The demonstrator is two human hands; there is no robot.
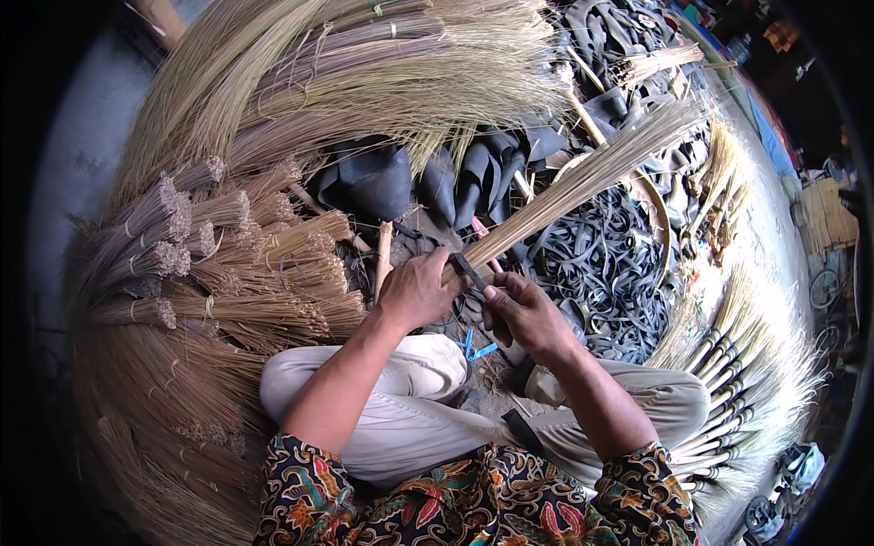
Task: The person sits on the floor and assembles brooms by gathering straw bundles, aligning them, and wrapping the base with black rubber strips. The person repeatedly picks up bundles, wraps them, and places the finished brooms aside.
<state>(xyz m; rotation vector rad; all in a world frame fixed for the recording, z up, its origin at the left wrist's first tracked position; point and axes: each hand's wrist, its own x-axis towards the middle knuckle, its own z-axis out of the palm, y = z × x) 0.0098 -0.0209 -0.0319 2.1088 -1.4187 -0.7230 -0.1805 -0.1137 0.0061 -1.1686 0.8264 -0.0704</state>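
A slim bundle of straw-coloured broom stalks (583, 182) slants from between my hands up to the far right. My left hand (417, 289) is closed round its near end. Across that end lies a black rubber strip (468, 271), apparently wrapped partly around the stalks. My right hand (530, 318) pinches the strip between thumb and fingers, just right of the bundle. The fingertips of my left hand are partly hidden behind the bundle and strip.
Tied stalk bundles (228, 264) are heaped at the left, with long grass sheaves (391, 73) at the back. Cut rubber strips (605, 264) pile up beyond my right hand, near black rubber sheets (369, 177). Brooms with bound handles (719, 382) lie right. Blue ties (475, 348) rest by my legs.
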